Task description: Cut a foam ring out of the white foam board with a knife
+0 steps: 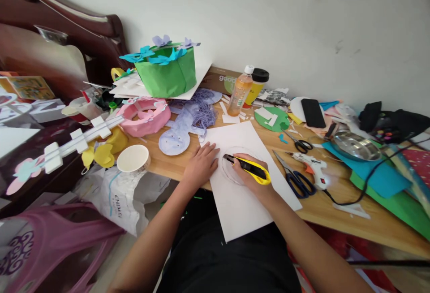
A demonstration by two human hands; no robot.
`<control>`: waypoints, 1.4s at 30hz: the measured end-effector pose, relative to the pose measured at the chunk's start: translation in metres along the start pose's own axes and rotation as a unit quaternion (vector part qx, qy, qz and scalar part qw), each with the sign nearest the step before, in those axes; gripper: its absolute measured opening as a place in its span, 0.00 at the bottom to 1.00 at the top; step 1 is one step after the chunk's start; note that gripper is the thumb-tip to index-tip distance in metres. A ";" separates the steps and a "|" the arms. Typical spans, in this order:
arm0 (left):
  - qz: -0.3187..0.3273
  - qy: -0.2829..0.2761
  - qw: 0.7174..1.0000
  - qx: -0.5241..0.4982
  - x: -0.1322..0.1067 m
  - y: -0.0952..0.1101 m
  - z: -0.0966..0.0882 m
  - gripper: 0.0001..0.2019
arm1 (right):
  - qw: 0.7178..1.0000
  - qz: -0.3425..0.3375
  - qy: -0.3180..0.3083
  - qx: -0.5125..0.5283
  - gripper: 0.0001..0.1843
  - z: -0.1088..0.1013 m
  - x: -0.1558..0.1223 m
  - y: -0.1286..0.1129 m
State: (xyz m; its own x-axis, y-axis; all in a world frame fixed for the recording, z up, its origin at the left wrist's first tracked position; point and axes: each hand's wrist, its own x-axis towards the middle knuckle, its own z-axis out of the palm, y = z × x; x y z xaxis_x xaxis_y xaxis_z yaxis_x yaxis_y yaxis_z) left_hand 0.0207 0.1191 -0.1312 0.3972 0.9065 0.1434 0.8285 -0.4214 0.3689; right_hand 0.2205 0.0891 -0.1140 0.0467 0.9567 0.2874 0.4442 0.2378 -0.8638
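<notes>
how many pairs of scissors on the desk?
2. Blue-handled scissors lie just right of the white sheet, beside the glue gun. Black-handled scissors lie farther back, near the green disc. Clutter may hide more.

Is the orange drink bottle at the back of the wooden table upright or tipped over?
Upright. The orange drink bottle stands on its base on the wooden table, white cap on top, beside a yellow cup with a black lid.
</notes>
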 end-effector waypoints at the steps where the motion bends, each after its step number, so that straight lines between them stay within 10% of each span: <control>1: 0.000 0.001 1.000 0.000 0.000 0.000 0.000 0.21 | 1.000 -0.011 0.004 -0.006 0.12 0.001 0.000 -0.001; 22: 0.012 0.023 1.000 -0.016 0.005 -0.002 0.002 0.20 | 1.000 -0.003 0.028 -0.005 0.15 0.007 -0.003 0.001; 29: 0.149 0.348 0.919 -0.113 -0.075 -0.012 0.025 0.20 | 0.999 -0.019 0.041 -0.008 0.13 0.010 -0.007 0.001; 32: 0.299 0.099 0.944 -0.100 -0.125 -0.039 0.046 0.22 | 0.999 -0.010 0.037 -0.007 0.12 0.011 -0.011 0.001; 35: 0.039 -0.149 0.988 0.012 -0.140 -0.076 0.053 0.21 | 0.999 0.001 0.042 0.011 0.12 0.013 -0.015 0.002; 38: -0.194 -0.199 0.957 0.085 -0.136 -0.088 0.047 0.15 | 0.999 0.005 0.049 0.009 0.11 0.014 -0.017 0.002; 42: -0.179 -0.146 0.969 0.087 -0.132 -0.043 0.028 0.17 | 0.999 -0.011 0.037 -0.012 0.11 0.013 -0.016 0.001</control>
State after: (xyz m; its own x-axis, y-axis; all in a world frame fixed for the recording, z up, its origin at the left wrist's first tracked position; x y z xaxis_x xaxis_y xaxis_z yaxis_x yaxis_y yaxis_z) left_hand -0.0559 0.0171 -0.1912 0.1459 0.9596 -0.2404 0.9776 -0.1026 0.1837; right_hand 0.2086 0.0758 -0.1244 0.1027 0.9359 0.3369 0.4676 0.2535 -0.8468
